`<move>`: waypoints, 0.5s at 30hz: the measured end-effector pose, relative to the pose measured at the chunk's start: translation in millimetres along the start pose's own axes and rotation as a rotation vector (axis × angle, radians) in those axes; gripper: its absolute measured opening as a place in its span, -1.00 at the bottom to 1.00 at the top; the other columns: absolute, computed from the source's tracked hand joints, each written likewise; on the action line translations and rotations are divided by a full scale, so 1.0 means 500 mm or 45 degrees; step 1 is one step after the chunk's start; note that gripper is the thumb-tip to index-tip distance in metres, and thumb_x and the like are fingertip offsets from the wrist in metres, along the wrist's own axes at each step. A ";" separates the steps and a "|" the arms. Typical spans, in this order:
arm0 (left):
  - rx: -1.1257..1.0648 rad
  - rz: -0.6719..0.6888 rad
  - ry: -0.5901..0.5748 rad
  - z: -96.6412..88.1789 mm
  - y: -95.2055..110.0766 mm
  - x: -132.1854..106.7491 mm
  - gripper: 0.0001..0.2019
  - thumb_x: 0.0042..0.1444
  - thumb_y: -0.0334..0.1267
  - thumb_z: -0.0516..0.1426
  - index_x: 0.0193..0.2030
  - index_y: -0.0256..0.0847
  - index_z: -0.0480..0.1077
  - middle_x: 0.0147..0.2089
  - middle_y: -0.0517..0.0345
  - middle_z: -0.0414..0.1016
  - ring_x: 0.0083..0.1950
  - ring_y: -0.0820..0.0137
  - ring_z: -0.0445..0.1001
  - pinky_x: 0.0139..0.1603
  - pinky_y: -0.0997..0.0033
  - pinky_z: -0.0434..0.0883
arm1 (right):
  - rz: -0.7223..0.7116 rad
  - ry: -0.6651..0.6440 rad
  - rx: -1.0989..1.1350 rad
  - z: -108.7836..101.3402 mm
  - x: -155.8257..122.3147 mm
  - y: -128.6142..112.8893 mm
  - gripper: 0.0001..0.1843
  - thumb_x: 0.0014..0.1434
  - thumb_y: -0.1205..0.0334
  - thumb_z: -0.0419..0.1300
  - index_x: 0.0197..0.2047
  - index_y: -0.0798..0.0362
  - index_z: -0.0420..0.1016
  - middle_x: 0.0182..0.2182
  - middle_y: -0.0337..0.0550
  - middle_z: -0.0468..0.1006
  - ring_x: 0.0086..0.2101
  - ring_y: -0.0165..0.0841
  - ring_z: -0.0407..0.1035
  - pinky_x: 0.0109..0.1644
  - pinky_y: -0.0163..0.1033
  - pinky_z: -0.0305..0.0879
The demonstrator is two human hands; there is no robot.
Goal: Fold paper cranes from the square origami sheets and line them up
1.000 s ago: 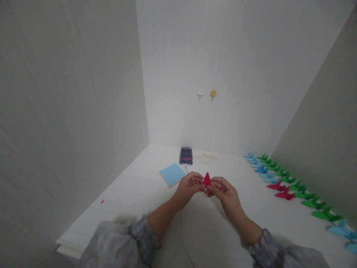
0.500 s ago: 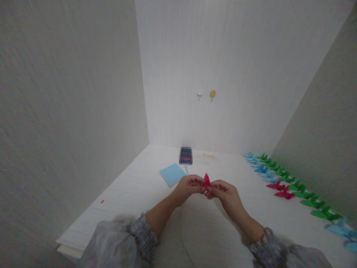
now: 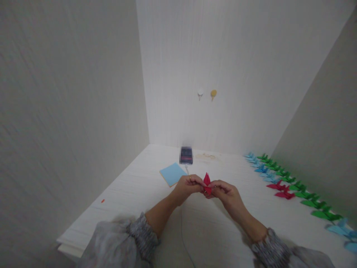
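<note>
A small red piece of folded origami paper (image 3: 206, 179) is held upright between both hands above the white table, its pointed tip facing away from me. My left hand (image 3: 187, 190) pinches its left side with thumb and fingers; a ring shows on one finger. From the other side, my right hand (image 3: 225, 192) grips it in a similar pinch. A lower red flap shows between the fingertips, while parts of the paper are covered by them. Just beyond my left hand lies a stack of light blue square paper (image 3: 173, 174).
Rows of folded paper cranes line the right side: green ones (image 3: 305, 194), red ones (image 3: 284, 195) and blue ones (image 3: 262, 169). A dark, blurred device (image 3: 186, 155) with a cable (image 3: 182, 234) stands at the back. Two hooks, one yellow (image 3: 213, 93), are on the wall. An orange-red scrap (image 3: 103, 201) lies left.
The red paper's lower part has spread into a visible flap between the fingertips. Both hands keep their hold and have barely shifted.
</note>
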State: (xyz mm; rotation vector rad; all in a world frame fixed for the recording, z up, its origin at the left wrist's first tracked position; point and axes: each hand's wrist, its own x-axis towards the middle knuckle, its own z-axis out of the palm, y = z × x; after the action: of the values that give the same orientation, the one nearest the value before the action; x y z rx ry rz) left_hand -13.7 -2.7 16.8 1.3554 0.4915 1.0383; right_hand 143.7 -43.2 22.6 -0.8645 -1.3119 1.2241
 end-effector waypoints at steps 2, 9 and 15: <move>0.034 0.022 0.009 0.000 0.005 -0.001 -0.86 -0.24 -0.31 0.20 -0.48 -0.32 0.42 -0.45 0.12 0.38 -0.41 0.48 0.34 -0.32 0.43 0.29 | -0.009 -0.023 0.006 -0.002 -0.001 0.000 -0.87 -0.08 0.22 0.18 -0.40 0.07 0.46 -0.48 -0.17 0.53 -0.44 -0.32 0.41 -0.28 -0.15 0.34; 0.149 -0.002 0.067 0.006 0.006 -0.003 -0.82 -0.28 -0.26 0.22 -0.51 -0.33 0.40 -0.48 0.14 0.38 -0.44 0.50 0.33 -0.37 0.46 0.29 | 0.030 0.053 -0.055 0.002 0.002 0.012 -0.89 -0.12 0.26 0.22 -0.46 0.10 0.42 -0.56 -0.23 0.48 -0.49 -0.39 0.38 -0.38 -0.27 0.32; 0.017 -0.039 0.085 0.006 -0.003 0.003 -0.73 -0.31 -0.27 0.24 -0.45 -0.34 0.31 -0.53 0.19 0.37 -0.50 0.53 0.33 -0.42 0.49 0.29 | -0.006 0.035 0.051 0.004 0.007 0.011 -0.77 -0.13 0.25 0.24 -0.37 0.05 0.29 -0.51 -0.23 0.48 -0.49 -0.38 0.39 -0.43 -0.28 0.32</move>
State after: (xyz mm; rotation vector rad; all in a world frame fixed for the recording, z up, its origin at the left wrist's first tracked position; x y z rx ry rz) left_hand -9.9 -3.0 16.5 1.3245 0.5678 1.0597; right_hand 140.2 -39.3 18.3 -0.8465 -1.2631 1.2268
